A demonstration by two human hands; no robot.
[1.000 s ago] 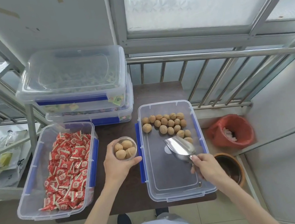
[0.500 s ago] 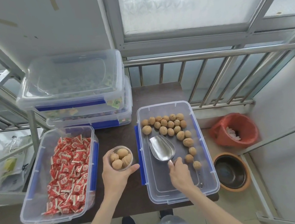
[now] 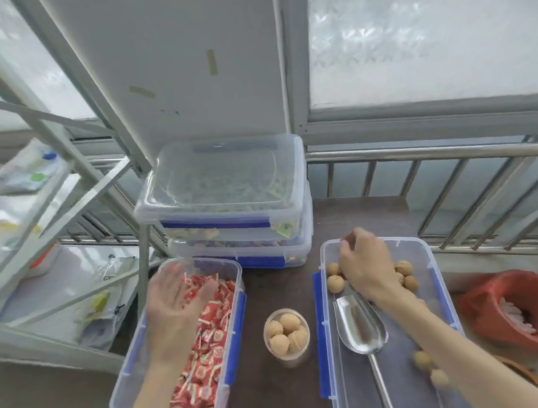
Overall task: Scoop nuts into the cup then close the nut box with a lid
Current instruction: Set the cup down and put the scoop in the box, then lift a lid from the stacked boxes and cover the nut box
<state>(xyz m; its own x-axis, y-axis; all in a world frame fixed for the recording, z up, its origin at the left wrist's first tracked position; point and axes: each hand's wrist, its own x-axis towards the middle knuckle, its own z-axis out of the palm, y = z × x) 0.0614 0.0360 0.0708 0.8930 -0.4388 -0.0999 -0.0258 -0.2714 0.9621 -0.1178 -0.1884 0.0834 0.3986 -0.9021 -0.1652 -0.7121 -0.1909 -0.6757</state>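
The nut box (image 3: pixel 435 287) sits at the 4 o'clock part of the dark table (image 3: pixel 283 291), uncovered, its long axis running 12 to 6 o'clock. The nuts (image 3: pixel 336 283) lie mostly at its 12 o'clock end; a few loose ones rest near the 5 o'clock corner. The scoop (image 3: pixel 359 326) lies flat on the box floor, bowl toward 12 o'clock, thin handle toward 6 o'clock, no hand on it. The cup (image 3: pixel 287 338) stands upright on the table just beside the box's 9 o'clock wall, filled with nuts to the rim.

The right hand (image 3: pixel 366 268) reaches over the 12 o'clock end of the box with fingers curled downward among the nuts; whether it grips anything cannot be told. The left hand (image 3: pixel 174 303) hovers spread and empty over the candy box (image 3: pixel 137 357) at 8 o'clock, blurred.

Handling, as judged: the box is thin clear plastic, light and somewhat flexible, so it should be held by its rim or by the blue latches (image 3: pixel 320 331) on the long sides. The nuts are hard, round and prone to rolling. The scoop is rigid, smooth metal; take it by the handle.

Scooping appears complete. No loose lid for the nut box is identifiable; the two stacked boxes (image 3: pixel 233 205) at 12 o'clock carry their own lids.
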